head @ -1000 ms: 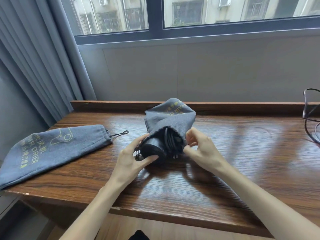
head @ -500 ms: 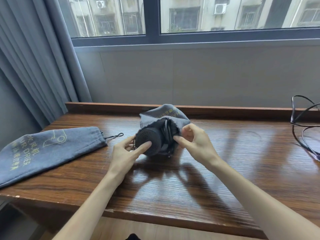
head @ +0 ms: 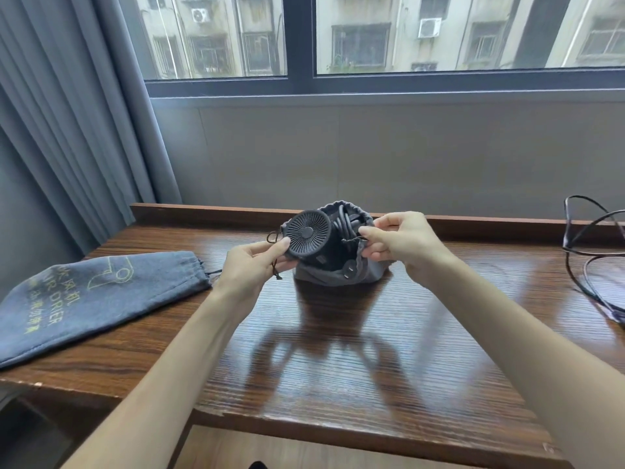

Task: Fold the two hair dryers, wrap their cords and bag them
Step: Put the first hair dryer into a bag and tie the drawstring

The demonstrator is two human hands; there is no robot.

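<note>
Two hands work at one grey drawstring bag (head: pixel 333 277), which stands mouth-up on the wooden table (head: pixel 338 367), near its far edge. Head view only.

Left hand (head: pixel 252 265), at 9 o'clock of the bag: grip closed in a pinch on the bag's rim and drawstring (head: pixel 274 262), thumb tip against the black hair dryer (head: pixel 307 234).

Right hand (head: pixel 400 242), at 3 o'clock of the bag: grip closed, pinching the rim on that side.

Dryer sits partly inside the bag, round grille end protruding, tilted towards the camera. Coiled cord (head: pixel 346 222) behind it; plug (head: pixel 349 266) at the mouth's near edge.

Second grey bag (head: pixel 91 299) lies flat at 9 o'clock, well apart, printed "DRIER". Dark wire loops (head: pixel 588 245) at 3 o'clock, table's right edge.
</note>
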